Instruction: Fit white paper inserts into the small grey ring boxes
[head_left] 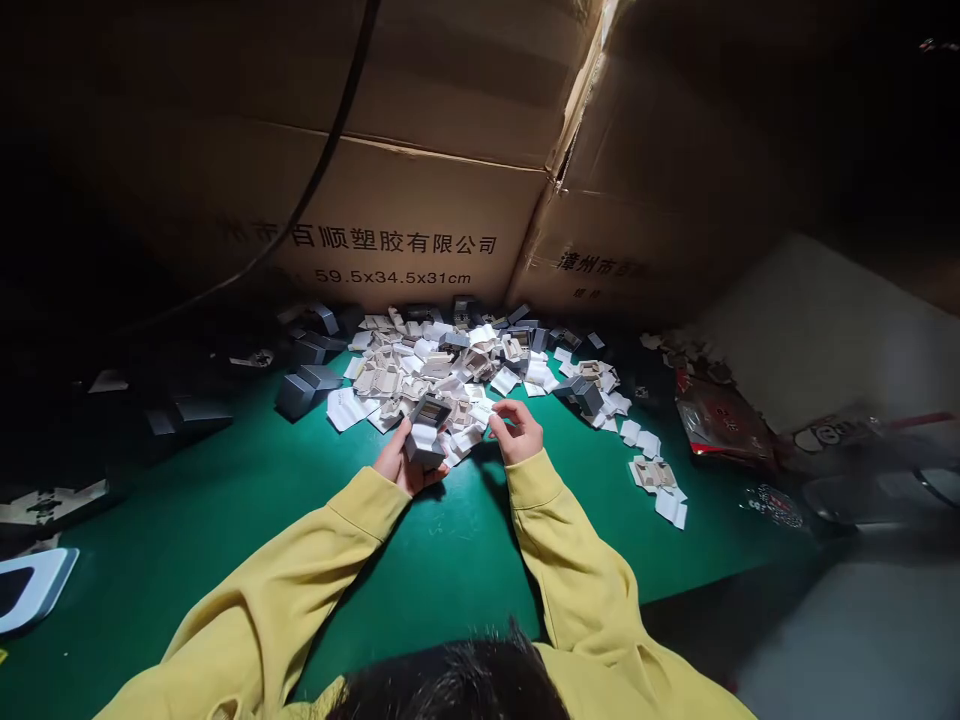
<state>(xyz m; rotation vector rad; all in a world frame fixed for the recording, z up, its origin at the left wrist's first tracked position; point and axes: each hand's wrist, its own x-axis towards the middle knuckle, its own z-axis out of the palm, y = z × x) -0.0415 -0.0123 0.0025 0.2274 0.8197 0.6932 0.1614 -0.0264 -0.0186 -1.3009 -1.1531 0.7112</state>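
Note:
My left hand (pixel 399 462) is wrapped round a small grey box (pixel 427 432) that stands open, with a pale lining showing inside. Just to its right, my right hand (pixel 516 430) pinches a small white card piece (pixel 487 413) from the near edge of the pile. Both arms wear yellow sleeves and reach over a green table (pixel 420 560). A heap of white and beige folded card inserts (pixel 442 370) lies right beyond the hands.
Several more small grey boxes (pixel 304 388) lie left of the heap, others (pixel 586 392) to its right. Big cardboard cartons (pixel 405 220) wall the back. A red packet (pixel 720 425) and clutter sit right; a white tray (pixel 34 588) at far left.

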